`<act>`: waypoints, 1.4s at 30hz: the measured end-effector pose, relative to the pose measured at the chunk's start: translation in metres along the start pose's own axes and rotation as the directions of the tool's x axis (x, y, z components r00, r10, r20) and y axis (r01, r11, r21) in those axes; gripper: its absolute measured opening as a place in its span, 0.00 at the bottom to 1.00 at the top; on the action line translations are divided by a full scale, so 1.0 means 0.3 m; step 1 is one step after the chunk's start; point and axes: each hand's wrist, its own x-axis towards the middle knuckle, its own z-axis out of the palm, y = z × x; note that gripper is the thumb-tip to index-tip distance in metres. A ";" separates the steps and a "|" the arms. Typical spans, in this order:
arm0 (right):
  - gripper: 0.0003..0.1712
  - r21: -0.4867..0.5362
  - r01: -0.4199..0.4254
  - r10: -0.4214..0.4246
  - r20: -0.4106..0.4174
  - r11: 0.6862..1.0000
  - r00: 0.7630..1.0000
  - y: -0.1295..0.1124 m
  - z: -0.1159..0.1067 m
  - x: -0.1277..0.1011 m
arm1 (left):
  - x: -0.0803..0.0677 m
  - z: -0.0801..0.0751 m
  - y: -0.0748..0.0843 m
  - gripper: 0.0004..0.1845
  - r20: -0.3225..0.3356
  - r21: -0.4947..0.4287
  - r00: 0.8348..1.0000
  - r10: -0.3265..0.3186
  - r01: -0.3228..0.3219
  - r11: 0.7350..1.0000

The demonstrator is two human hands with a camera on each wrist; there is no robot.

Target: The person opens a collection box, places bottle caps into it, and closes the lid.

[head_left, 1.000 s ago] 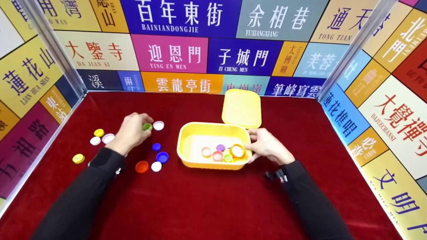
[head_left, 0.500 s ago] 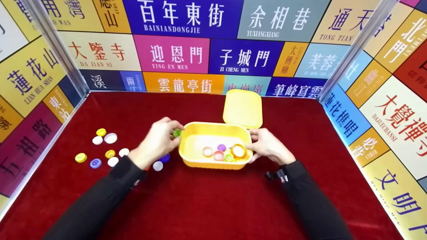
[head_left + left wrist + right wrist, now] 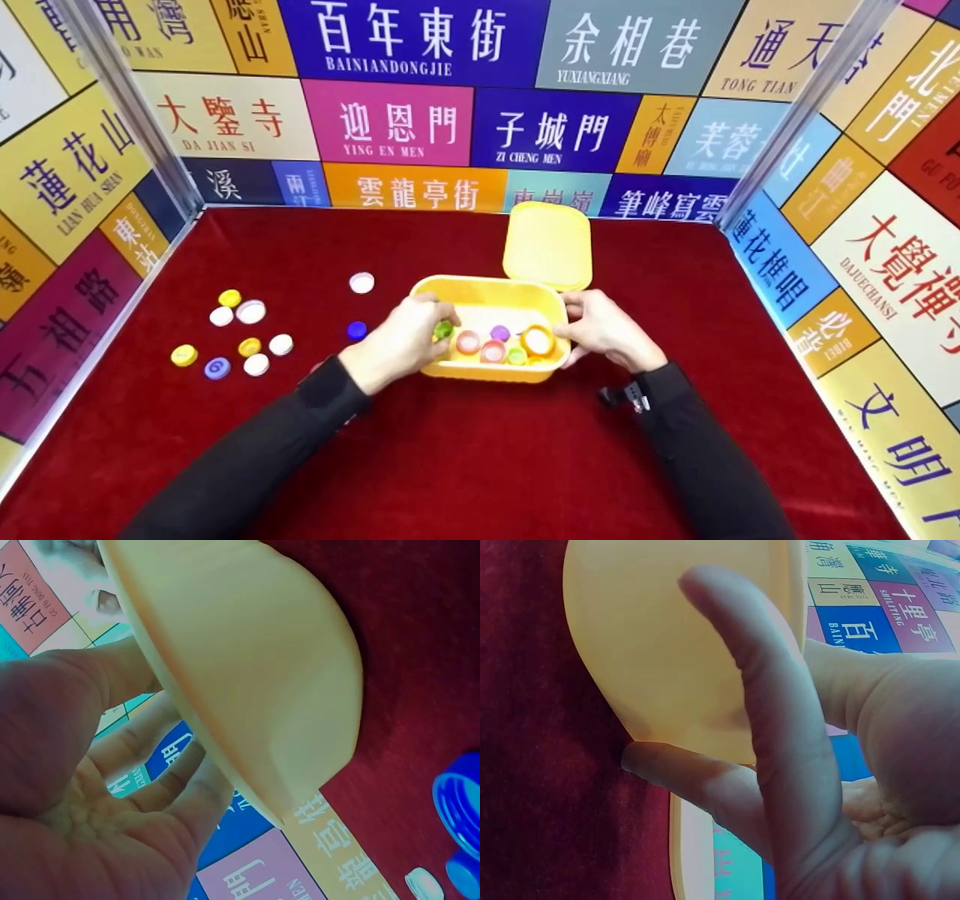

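A yellow plastic box (image 3: pixel 450 371) stands open mid-table, its hinged lid (image 3: pixel 547 244) tilted up behind it. Inside lie several bottle caps: pink (image 3: pixel 468 342), purple (image 3: pixel 500 332), green (image 3: pixel 515 355) and an orange one (image 3: pixel 537 340). My left hand (image 3: pixel 420 330) reaches over the box's left rim and pinches a green cap (image 3: pixel 444 330) just above the box floor. My right hand (image 3: pixel 596 330) grips the box's right wall. In the right wrist view its thumb (image 3: pixel 772 727) and a finger (image 3: pixel 690 776) lie against the yellow wall (image 3: pixel 667 637). The left wrist view shows the box's outside (image 3: pixel 255 675) with fingers (image 3: pixel 150 787) behind its rim; the cap is hidden there.
Loose caps lie on the red cloth (image 3: pixel 480 450) to the left: a white one (image 3: pixel 361 283), a blue one (image 3: pixel 357 330), and a cluster of several yellow, white and blue caps (image 3: pixel 249 346) further left. Printed walls enclose three sides.
My left hand carried the green cap from the loose caps on the left rightward, over the rim and into the box. The right hand stayed on the box.
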 end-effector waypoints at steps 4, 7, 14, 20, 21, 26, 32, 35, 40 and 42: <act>0.32 0.006 -0.005 0.005 -0.002 1.000 1.000 -0.001 0.000 -0.001 | 0.001 0.003 0.010 0.11 0.040 -0.008 0.999 -0.033 0.033 0.999; 0.33 0.011 -0.007 0.007 0.000 1.000 1.000 -0.003 -0.002 -0.002 | -0.001 -0.002 0.014 0.12 0.057 -0.019 0.997 -0.050 0.051 0.999; 0.32 0.022 -0.010 0.010 0.005 1.000 1.000 -0.008 -0.006 -0.004 | 0.005 -0.009 0.010 0.13 0.037 -0.004 0.999 -0.027 0.028 1.000; 0.31 0.026 -0.010 0.009 0.007 1.000 1.000 -0.010 -0.008 -0.005 | 0.017 -0.027 0.007 0.13 0.005 -0.018 1.000 -0.023 0.024 1.000; 0.32 0.026 -0.011 0.010 0.006 1.000 1.000 -0.010 -0.009 -0.005 | 0.019 -0.031 0.006 0.13 -0.001 -0.021 1.000 -0.020 0.020 1.000; 0.32 0.024 -0.016 0.016 0.003 1.000 1.000 -0.009 -0.009 -0.004 | 0.028 -0.047 -0.011 0.16 -0.040 -0.016 0.999 0.001 -0.001 1.000; 0.32 0.013 -0.021 0.021 0.002 1.000 1.000 -0.006 -0.009 -0.002 | 0.027 -0.074 -0.050 0.19 -0.097 -0.028 0.994 -0.041 0.039 0.999; 0.32 0.014 -0.019 0.019 0.000 1.000 1.000 -0.007 -0.007 -0.003 | 0.028 -0.091 -0.079 0.20 -0.133 -0.033 0.989 -0.064 0.060 0.998; 0.32 0.022 -0.013 0.013 0.004 1.000 1.000 -0.005 0.000 -0.004 | 0.025 -0.113 -0.146 0.27 -0.163 -0.027 0.976 -0.141 0.138 0.990; 0.31 0.024 -0.013 0.013 0.002 1.000 1.000 -0.003 0.003 -0.005 | 0.023 -0.119 -0.177 0.31 -0.169 -0.024 0.969 -0.180 0.178 0.984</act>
